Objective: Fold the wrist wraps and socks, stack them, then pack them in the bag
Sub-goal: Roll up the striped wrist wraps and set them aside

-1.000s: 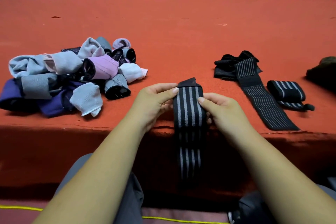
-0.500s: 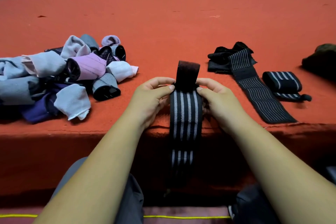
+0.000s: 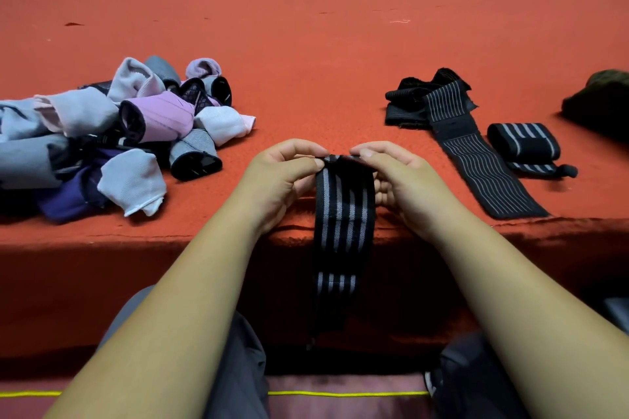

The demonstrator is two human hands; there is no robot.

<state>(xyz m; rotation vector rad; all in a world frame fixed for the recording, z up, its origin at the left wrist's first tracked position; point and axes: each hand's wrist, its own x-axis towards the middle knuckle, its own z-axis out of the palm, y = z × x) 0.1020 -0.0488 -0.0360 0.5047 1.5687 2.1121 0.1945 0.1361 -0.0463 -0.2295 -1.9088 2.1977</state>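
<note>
Fingers of left hand (image 3: 280, 180) and right hand (image 3: 400, 177) pinch the wrist wrap (image 3: 344, 211) along its top

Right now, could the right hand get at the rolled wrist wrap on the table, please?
Probably yes: only a flat wrap lies between the right hand and the rolled wrap, nothing upright. But that hand pinches the striped wrap, so it must let go first.

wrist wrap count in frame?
4. Held wrap, pinched by left hand and right hand, centre. Flat wrap to the right. Rolled wrap right of that. Crumpled wrap behind the flat one; that bundle may hide more.
</note>
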